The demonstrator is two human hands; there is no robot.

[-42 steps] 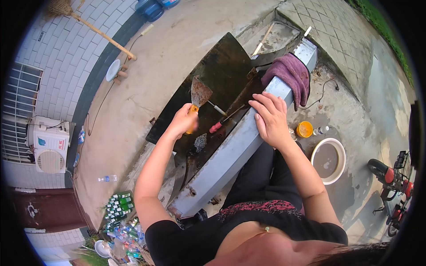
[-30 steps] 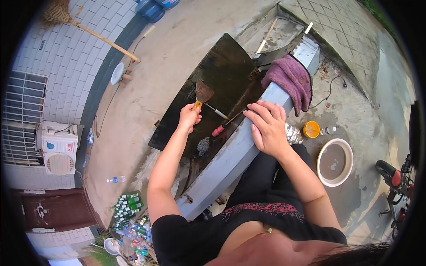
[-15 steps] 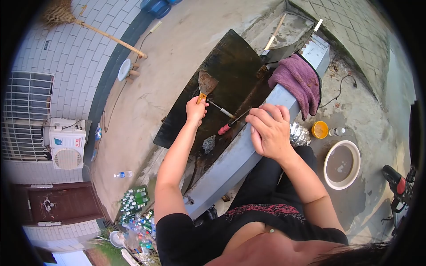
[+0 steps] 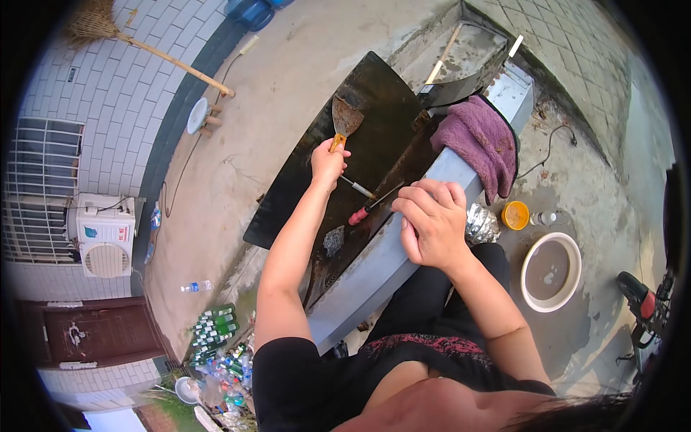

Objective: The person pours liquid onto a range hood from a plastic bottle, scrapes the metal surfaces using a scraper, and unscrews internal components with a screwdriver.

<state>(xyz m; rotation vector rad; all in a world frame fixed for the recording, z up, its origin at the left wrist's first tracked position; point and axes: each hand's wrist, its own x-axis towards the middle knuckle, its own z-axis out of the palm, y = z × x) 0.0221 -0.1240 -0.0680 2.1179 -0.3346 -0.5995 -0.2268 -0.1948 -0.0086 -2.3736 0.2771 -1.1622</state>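
Observation:
My left hand [image 4: 330,163] is closed round the yellow handle of a putty knife [image 4: 346,117]. Its rusty, dirty blade lies over a dark, greasy panel [image 4: 378,86]. My right hand [image 4: 435,223] sits on the long grey metal casing [image 4: 360,291] along the panel's near side. Its fingers are curled and the fingertips hidden. Between the hands, a red-handled tool [image 4: 358,216] with a thin shaft lies in the dark channel, near a short metal rod [image 4: 358,189]. A steel wool scrubber [image 4: 334,241] rests lower down. Over the casing's far end hangs a purple cloth [image 4: 479,140].
To the right are a foil-wrapped object [image 4: 481,224], a yellow tub [image 4: 515,214], a clear jar [image 4: 543,217] and a white basin [image 4: 551,272] of murky water. A scooter [image 4: 640,302] stands far right. Bottles [image 4: 214,327] are piled lower left; a stool [image 4: 199,115] stands upper left.
My left hand has moved the putty knife slightly right and up the panel. My right hand stays on the casing, its fingers a little more curled. The view has shifted slightly.

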